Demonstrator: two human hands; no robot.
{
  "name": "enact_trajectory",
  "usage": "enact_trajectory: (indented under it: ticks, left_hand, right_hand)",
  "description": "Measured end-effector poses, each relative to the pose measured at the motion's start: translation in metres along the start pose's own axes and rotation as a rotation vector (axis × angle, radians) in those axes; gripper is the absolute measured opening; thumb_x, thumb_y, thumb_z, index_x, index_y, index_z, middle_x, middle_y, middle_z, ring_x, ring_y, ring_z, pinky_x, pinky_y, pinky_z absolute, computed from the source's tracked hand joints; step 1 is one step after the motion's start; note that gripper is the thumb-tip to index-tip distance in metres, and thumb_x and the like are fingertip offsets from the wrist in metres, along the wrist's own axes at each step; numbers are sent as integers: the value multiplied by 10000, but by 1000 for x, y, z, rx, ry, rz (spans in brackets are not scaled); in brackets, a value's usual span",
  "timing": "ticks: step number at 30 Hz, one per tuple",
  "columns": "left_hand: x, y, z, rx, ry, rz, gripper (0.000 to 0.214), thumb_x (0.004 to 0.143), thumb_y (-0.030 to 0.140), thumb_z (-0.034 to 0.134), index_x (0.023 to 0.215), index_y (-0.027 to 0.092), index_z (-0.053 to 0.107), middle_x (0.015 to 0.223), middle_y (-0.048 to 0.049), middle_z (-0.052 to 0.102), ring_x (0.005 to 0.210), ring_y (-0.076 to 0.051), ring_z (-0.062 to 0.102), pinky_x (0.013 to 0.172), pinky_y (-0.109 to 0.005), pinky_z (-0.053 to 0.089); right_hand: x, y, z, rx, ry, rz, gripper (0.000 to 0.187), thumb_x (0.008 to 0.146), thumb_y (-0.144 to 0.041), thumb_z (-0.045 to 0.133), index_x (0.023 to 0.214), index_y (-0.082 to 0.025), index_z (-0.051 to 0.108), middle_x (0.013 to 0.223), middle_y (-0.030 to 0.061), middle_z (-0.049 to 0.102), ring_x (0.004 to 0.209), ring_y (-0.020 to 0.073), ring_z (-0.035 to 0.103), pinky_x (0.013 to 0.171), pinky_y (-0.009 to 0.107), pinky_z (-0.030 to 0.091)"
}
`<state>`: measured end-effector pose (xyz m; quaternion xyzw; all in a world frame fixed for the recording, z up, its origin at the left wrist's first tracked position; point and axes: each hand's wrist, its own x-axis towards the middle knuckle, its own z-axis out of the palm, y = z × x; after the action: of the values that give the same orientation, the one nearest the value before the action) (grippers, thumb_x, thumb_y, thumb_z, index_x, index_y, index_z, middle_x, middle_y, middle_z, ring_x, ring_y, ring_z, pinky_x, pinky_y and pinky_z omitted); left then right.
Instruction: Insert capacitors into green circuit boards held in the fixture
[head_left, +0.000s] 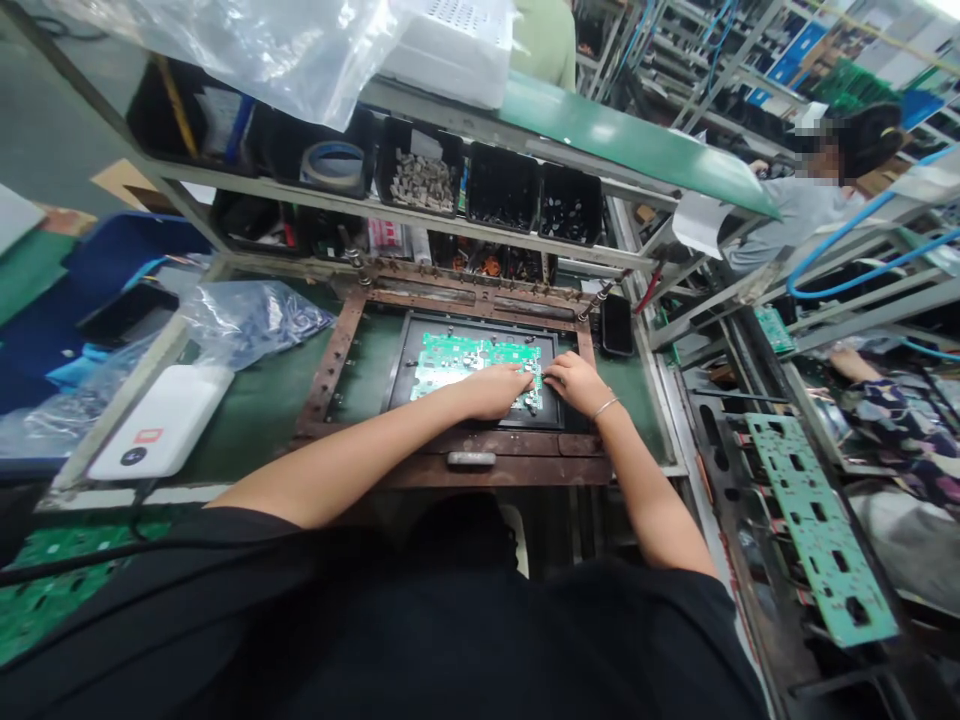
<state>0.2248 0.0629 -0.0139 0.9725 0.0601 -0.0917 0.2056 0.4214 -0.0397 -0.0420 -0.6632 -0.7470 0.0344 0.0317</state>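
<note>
A green circuit board [442, 350] lies flat in a black tray [397, 375]. The tray sits inside a brown metal frame [326, 395] on the bench. My left hand [496, 392] rests over the board's lower right part, fingers curled together, their tips by its right end. Close beside it, my right hand [576, 382] pinches at the board's right edge, thumb and forefinger nearly meeting my left fingertips. Whatever is between the fingers of either hand is too small or hidden to make out.
Parts bins hold grey pieces [424, 182] and a tape roll [332, 163] behind the frame. A phone [616, 325] lies right of it; a white device [161, 420] and plastic bag [251, 320] lie left. A long circuit board [821, 530] is on the right-hand rail. Co-workers sit at right.
</note>
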Motion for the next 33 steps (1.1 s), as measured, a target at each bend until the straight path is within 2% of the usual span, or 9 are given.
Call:
enact_trajectory:
  ticks: [5, 9, 14, 19, 24, 29, 33]
  left_hand:
    - [0, -1, 2, -2, 11, -4, 384, 817, 55, 471, 1182, 143, 552, 1201, -155, 623, 1243, -261, 516, 998, -336, 430]
    - [0, 0, 1, 4, 14, -5, 362, 832, 71, 474, 1178, 145, 554, 1201, -154, 624, 1218, -257, 540, 984, -331, 440]
    - [0, 0, 2, 18, 18, -2, 361, 832, 64, 477, 1176, 145, 551, 1195, -146, 639, 1289, -263, 487, 1012, -339, 426]
    - [-2, 1, 3, 24, 21, -3, 382, 821, 48, 480, 1185, 137, 553, 1202, -144, 644, 1310, -268, 469, 1040, -350, 408]
    - [-2, 1, 3, 23, 28, 7, 370, 816, 42, 475, 1156, 154, 571, 1146, -128, 670, 1291, -258, 488, 1019, -339, 423]
    - [-4, 3, 0, 18, 25, 28, 349, 804, 35, 477, 1121, 130, 586, 1098, -148, 677, 1224, -262, 539, 1012, -338, 423]
    - [-9, 6, -4, 2, 16, 19, 367, 800, 24, 464, 1132, 135, 576, 1102, -140, 681, 1193, -249, 561, 996, -334, 431]
  right_hand:
    - [-3, -1, 6, 40, 32, 35, 224, 944, -233, 507, 908, -156, 715, 879, 99, 642, 892, 217, 511, 851, 339, 427]
    - [-2, -3, 1, 80, 52, 74, 185, 913, -243, 556, 949, -162, 718, 930, 102, 657, 920, 221, 541, 874, 347, 439]
    - [26, -4, -17, 58, 129, 257, 246, 929, -245, 524, 1063, -130, 696, 1021, 126, 671, 996, 235, 567, 924, 342, 431]
    - [63, -13, -23, -36, 1, 357, 254, 870, -306, 634, 1022, -114, 701, 1030, 149, 684, 1026, 265, 587, 921, 345, 430]
    - [78, -24, -21, -34, -123, 467, 203, 875, -266, 596, 899, -105, 716, 943, 175, 717, 920, 265, 662, 828, 322, 462]
    - [86, -33, -19, 2, -131, 638, 225, 867, -210, 539, 841, -96, 731, 911, 192, 731, 860, 265, 695, 737, 292, 464]
    - [82, -32, -24, 78, -127, 599, 292, 884, -319, 557, 754, -129, 736, 838, 151, 741, 826, 234, 698, 709, 260, 450]
